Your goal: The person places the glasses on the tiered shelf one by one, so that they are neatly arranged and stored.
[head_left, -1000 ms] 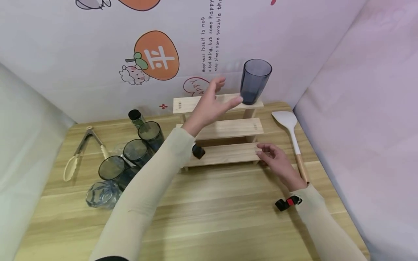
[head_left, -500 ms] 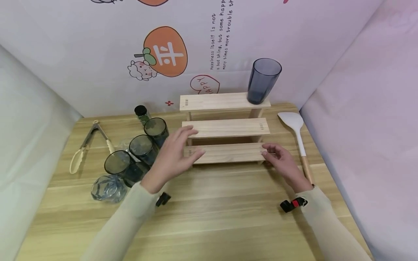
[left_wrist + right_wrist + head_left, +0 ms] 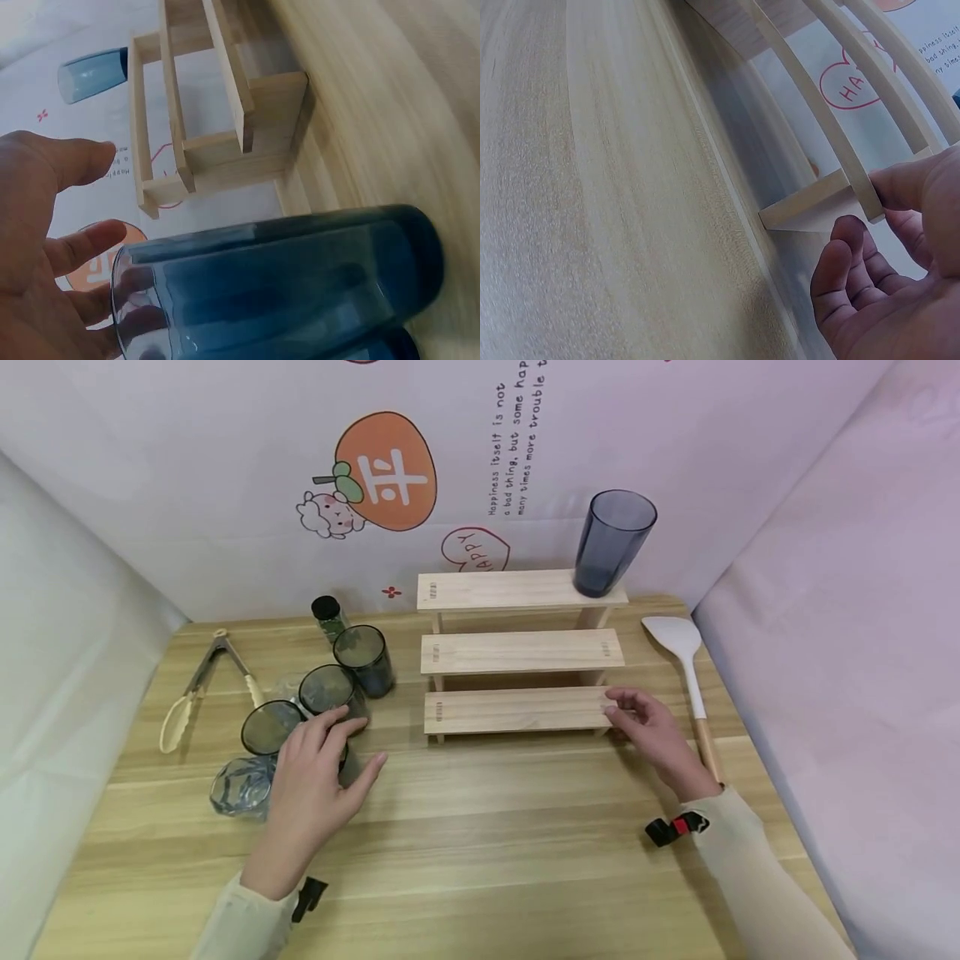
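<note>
My left hand (image 3: 311,789) reaches over the group of tinted drinking glasses on the left, fingers spread and slightly bent. In the left wrist view its fingertips lie at the rim of a blue glass (image 3: 292,281). My right hand (image 3: 654,743) holds the right end of the lowest board of a three-step wooden rack (image 3: 517,710); in the right wrist view the thumb and curled fingers are around the board's end (image 3: 866,202). One blue-grey glass (image 3: 611,547) stands upright on the right end of the top step.
Left of the rack are more tinted glasses (image 3: 372,668), a faceted clear glass (image 3: 238,789), a black-capped jar (image 3: 330,618) and tongs (image 3: 201,681). A white spatula (image 3: 686,660) with a wooden handle lies right of the rack. A printed cloth (image 3: 247,460) hangs behind.
My left hand has moved from beside the glass on the top step, down and left to the glasses on the table. My right hand stays on the rack's end. The head view shifted slightly.
</note>
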Tool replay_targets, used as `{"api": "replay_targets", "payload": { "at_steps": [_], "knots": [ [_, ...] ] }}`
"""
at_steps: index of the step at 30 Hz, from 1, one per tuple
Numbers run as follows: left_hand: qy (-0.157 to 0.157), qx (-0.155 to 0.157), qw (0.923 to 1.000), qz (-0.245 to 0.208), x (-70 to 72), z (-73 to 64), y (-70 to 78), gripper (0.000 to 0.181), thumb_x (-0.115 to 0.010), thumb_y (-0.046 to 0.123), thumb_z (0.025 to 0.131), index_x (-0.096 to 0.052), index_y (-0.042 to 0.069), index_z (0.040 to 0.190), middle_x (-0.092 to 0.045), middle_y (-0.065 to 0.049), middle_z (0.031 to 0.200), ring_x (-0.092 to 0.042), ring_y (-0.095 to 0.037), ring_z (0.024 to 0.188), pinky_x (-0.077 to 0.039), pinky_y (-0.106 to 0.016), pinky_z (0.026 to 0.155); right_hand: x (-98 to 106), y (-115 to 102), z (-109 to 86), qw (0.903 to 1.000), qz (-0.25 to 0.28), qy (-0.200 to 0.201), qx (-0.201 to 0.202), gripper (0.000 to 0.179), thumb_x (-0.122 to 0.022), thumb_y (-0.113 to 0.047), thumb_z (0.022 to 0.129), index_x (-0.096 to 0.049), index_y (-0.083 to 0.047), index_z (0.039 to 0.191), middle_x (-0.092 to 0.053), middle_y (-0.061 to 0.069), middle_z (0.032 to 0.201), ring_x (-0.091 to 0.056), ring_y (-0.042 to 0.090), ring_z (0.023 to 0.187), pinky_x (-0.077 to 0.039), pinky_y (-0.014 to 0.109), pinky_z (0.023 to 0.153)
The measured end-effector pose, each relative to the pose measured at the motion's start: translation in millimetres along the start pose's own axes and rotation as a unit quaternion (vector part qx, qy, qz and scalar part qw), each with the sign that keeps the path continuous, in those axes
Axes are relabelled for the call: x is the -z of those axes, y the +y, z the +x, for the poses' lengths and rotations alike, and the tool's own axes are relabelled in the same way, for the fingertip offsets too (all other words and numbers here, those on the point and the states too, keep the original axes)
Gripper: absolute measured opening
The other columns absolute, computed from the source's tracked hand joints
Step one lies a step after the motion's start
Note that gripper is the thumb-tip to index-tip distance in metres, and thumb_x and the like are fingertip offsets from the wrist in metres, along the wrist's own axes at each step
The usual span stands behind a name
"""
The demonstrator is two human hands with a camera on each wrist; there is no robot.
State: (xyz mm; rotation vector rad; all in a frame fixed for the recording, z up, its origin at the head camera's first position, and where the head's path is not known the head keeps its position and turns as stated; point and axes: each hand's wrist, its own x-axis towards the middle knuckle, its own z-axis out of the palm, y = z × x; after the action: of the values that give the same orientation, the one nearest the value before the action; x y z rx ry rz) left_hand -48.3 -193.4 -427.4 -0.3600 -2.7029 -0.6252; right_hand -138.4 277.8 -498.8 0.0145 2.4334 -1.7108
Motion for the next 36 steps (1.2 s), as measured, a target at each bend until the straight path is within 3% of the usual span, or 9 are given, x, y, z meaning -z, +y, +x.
{"api": "replay_targets", "payload": {
  "at_steps": [6, 15, 18, 21, 24, 29, 33, 36],
  "knots": [
    [0.014, 0.005, 0.9999, 0.009, -3.1, -6.7, -9.8, 0.050, -0.078, 0.037, 0.088, -0.065, 0.007, 0.126, -0.052, -0.019, 0.140, -0.045, -0.045, 0.125, -0.031, -0.064, 0.104, -1, 1, -0.8, 0.9999, 0.017, -0.001, -0.002, 0.050, -0.064, -0.033, 0.102, -0.053, -0.001, 0.140, -0.052, 0.015, 0.122, -0.059, 0.018, 0.096, -0.056, 0.030, 0.077],
    [0.031, -0.024, 0.9989, -0.025, -13.6, -8.0, -7.7, 0.045, -0.076, 0.036, 0.089, -0.067, 0.009, 0.123, -0.053, -0.016, 0.139, -0.045, -0.043, 0.126, -0.012, -0.067, 0.111, 0, -1, -2.9, 0.9996, 0.024, -0.002, -0.015, 0.051, -0.063, -0.032, 0.103, -0.051, -0.002, 0.142, -0.051, 0.017, 0.125, -0.058, 0.020, 0.098, -0.055, 0.031, 0.079],
    [0.037, -0.038, 0.9976, -0.045, -17.4, -5.1, -4.6, 0.045, -0.076, 0.034, 0.088, -0.067, 0.008, 0.123, -0.053, -0.016, 0.140, -0.045, -0.042, 0.126, -0.015, -0.066, 0.110, 0, -2, -3.0, 0.9996, 0.025, -0.003, -0.013, 0.052, -0.063, -0.033, 0.103, -0.051, -0.002, 0.142, -0.051, 0.017, 0.125, -0.058, 0.020, 0.098, -0.055, 0.031, 0.078],
    [0.039, -0.042, 0.9944, -0.089, -20.7, -1.7, -1.5, 0.047, -0.079, 0.030, 0.088, -0.065, 0.006, 0.125, -0.051, -0.016, 0.142, -0.045, -0.040, 0.127, -0.025, -0.063, 0.107, 0, -1, -2.7, 0.9996, 0.024, -0.003, -0.013, 0.052, -0.063, -0.034, 0.102, -0.051, -0.002, 0.142, -0.050, 0.016, 0.125, -0.057, 0.019, 0.099, -0.055, 0.031, 0.078],
    [0.052, -0.013, 0.9867, -0.153, -22.5, 0.3, 0.4, 0.052, -0.083, 0.023, 0.085, -0.063, 0.005, 0.129, -0.049, -0.015, 0.144, -0.041, -0.037, 0.132, -0.031, -0.061, 0.104, 0, -1, -2.6, 0.9996, 0.025, -0.003, -0.012, 0.052, -0.063, -0.033, 0.103, -0.051, -0.002, 0.142, -0.051, 0.017, 0.125, -0.057, 0.020, 0.099, -0.055, 0.031, 0.077],
    [0.084, 0.086, 0.9634, -0.240, -23.5, -2.6, 0.2, 0.069, -0.089, 0.018, 0.080, -0.055, 0.006, 0.139, -0.048, -0.008, 0.144, -0.040, -0.027, 0.134, -0.032, -0.057, 0.105, -1, -1, -1.3, 0.9995, 0.030, -0.005, -0.009, 0.051, -0.063, -0.033, 0.103, -0.052, -0.002, 0.141, -0.051, 0.017, 0.125, -0.057, 0.020, 0.098, -0.055, 0.031, 0.077],
    [0.089, 0.150, 0.9467, -0.270, -28.1, -9.3, -0.2, 0.080, -0.092, 0.020, 0.077, -0.049, 0.006, 0.143, -0.045, -0.007, 0.142, -0.043, -0.026, 0.129, -0.033, -0.054, 0.104, -1, 0, -1.1, 0.9995, 0.031, -0.007, -0.007, 0.051, -0.063, -0.032, 0.103, -0.051, -0.001, 0.141, -0.051, 0.017, 0.124, -0.057, 0.020, 0.098, -0.054, 0.031, 0.076],
    [0.091, 0.183, 0.9386, -0.278, -33.2, -14.7, 0.4, 0.088, -0.095, 0.020, 0.074, -0.045, 0.006, 0.145, -0.042, -0.010, 0.142, -0.043, -0.028, 0.129, -0.033, -0.054, 0.105, -1, 0, -1.5, 0.9994, 0.033, -0.007, -0.009, 0.050, -0.063, -0.032, 0.103, -0.051, -0.001, 0.141, -0.051, 0.017, 0.124, -0.057, 0.020, 0.098, -0.054, 0.031, 0.076]
  ]
}}
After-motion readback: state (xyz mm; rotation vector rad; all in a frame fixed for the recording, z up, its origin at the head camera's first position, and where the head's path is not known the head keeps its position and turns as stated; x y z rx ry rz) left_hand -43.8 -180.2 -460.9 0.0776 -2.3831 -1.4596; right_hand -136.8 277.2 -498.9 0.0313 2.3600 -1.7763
